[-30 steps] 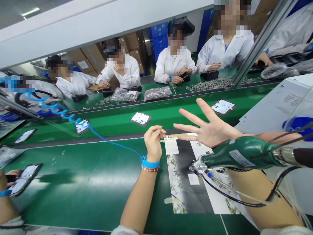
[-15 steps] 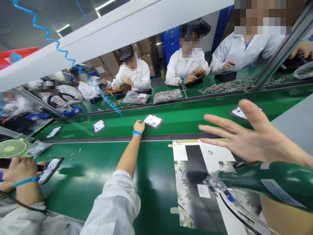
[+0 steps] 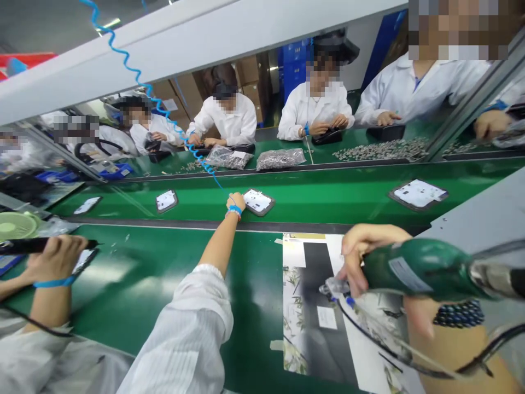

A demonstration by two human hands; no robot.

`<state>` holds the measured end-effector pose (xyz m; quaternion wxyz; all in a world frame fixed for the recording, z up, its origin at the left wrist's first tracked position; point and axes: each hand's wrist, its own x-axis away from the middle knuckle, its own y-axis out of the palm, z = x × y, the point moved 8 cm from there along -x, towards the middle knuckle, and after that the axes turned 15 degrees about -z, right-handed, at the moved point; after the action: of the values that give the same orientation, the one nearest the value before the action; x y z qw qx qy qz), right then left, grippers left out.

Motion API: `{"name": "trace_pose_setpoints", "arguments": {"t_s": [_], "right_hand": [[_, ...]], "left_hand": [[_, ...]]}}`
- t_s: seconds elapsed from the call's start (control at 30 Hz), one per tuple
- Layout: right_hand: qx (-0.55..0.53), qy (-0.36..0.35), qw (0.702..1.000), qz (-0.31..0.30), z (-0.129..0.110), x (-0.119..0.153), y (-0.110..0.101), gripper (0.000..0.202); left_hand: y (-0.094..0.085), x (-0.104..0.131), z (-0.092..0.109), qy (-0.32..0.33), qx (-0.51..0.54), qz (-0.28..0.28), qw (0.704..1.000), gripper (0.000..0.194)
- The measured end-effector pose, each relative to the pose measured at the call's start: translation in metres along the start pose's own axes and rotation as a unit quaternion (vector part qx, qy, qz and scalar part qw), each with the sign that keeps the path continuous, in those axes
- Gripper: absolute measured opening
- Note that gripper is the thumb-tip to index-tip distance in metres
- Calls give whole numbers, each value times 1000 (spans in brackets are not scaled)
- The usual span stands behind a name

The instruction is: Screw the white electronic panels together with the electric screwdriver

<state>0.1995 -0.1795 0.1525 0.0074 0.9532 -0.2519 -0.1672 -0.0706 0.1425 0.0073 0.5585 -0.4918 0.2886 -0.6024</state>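
My left hand [image 3: 235, 202], with a blue band at the wrist, stretches forward to the green belt. Its fingers are closed at the left edge of a flat dark-rimmed tablet housing [image 3: 258, 202], whose white face has small dark marks. On the right, my right hand [image 3: 356, 251] is wrapped around the front of a green power screwdriver [image 3: 414, 268]. The tool lies nearly level, its clear nozzle pointing left, with thin hoses trailing below. Beneath it lies a printed sheet [image 3: 297, 323], taped to the green table.
More housings lie on the belt, one at right [image 3: 418, 193] and one at left [image 3: 166, 200]. A neighbour's hand [image 3: 59, 260] holds a black tool at left. Across the belt, people work beside bags of small metal parts [image 3: 281, 158]. A blue coiled cord [image 3: 158, 101] hangs down.
My right hand, spread in the air before, has come down and closed around the green power screwdriver. The right housing shows more fully. My left hand stays at its housing's edge.
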Motion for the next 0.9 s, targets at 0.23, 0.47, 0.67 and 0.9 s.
{"name": "trace_pose_setpoints", "arguments": {"t_s": [0.23,0.47,0.67,0.9], "right_hand": [[40,-32,966,254,-14,10,-27,73],[253,-260,810,461,-79,38,-24,63],[274,-286,710,582,-98,58,-6,79],[232,-240,767,548,-66,37,-27,79]], "left_hand": [[-34,40,18,72,-30,35,996,31],[10,130,66,247,-28,-42,968,27],[103,226,93,370,29,-105,923,21],[127,247,92,430,70,-46,899,33]]}}
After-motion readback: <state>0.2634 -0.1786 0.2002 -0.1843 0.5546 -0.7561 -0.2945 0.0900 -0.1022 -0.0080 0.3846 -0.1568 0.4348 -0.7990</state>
